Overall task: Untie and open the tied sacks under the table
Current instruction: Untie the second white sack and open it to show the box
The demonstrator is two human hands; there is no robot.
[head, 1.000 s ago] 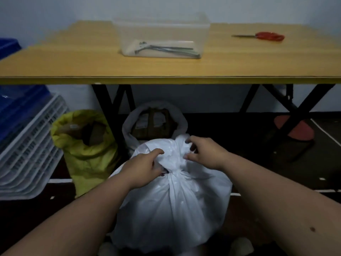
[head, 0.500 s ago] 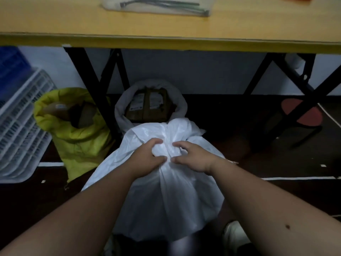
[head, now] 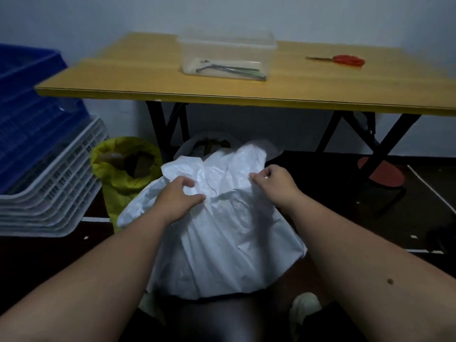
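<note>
- Fingers of the right hand curl and pinch the white sack at its loosened mouth; the left hand grips the other side.
- White sack: on the floor, in front of the bench.
- Behind it: a yellow sack, mouth open, and a grey sack, partly hidden.
- On the bench: clear tub, red scissors.

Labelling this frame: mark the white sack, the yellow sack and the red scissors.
white sack [head: 222, 238], head view, front of its bulging body.
yellow sack [head: 116, 186], head view, its outer wall below the open mouth.
red scissors [head: 348, 60], head view, the red handles.
</note>
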